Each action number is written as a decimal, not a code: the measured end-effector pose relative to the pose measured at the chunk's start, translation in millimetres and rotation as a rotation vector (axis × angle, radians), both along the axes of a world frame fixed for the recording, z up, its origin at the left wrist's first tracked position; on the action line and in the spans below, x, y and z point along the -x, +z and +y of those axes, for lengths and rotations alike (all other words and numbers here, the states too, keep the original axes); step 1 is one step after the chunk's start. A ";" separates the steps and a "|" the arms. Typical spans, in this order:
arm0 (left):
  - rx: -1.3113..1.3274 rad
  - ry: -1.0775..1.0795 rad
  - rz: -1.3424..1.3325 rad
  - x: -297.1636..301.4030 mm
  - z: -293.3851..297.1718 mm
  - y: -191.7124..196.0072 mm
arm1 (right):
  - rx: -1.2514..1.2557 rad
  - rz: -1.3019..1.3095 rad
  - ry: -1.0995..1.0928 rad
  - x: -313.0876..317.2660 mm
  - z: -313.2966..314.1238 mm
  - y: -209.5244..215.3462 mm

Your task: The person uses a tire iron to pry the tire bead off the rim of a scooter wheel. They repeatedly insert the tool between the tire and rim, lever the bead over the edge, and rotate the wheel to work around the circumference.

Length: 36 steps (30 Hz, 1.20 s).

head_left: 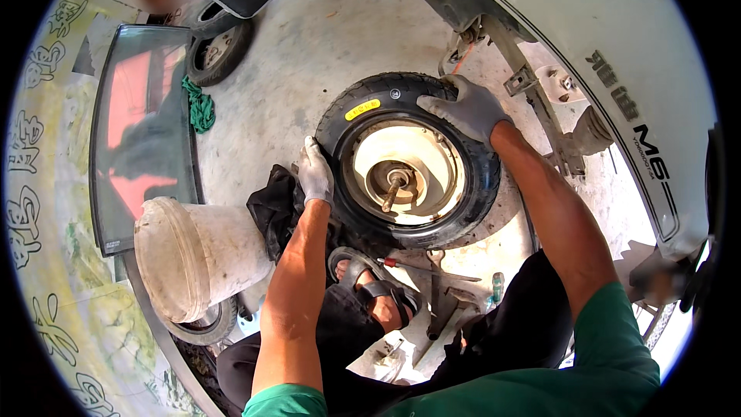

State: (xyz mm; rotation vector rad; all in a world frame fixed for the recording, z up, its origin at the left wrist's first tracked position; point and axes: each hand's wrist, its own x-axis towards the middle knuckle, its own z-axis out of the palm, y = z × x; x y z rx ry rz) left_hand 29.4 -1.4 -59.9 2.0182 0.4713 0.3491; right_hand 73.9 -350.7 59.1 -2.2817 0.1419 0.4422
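The wheel (407,162) lies flat on the concrete floor (309,38) with its axle stub (394,189) pointing up, which looks like the reason both hands can bear down on the tire from above. The left hand (315,174), in a pale work glove, is pressed against the tire's left side wall, fingers together and pointing up along the rubber, more a push than a clasp. The right hand (467,108), in a grey glove, is spread wide over the tire's upper right shoulder, palm down, fingers curling over the tread. So the wheel sits between the two hands, held from opposite sides, likely to keep it from sliding or turning. A sandalled foot (378,297) rests just below the wheel, near a few hand tools (436,278) on the ground, kept within easy reach, I would guess. A black cloth (274,208) is bunched touching the tire beside the left wrist. To the left stands an upturned white bucket (193,255), and a green rag (201,108) lies well apart near another small wheel (220,50). A white scooter body (587,54) looms along the right.
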 end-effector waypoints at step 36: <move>-0.771 -0.822 0.209 271.4 -105.0 9.7 | -0.356 -0.120 -0.229 53.6 -22.1 -25.9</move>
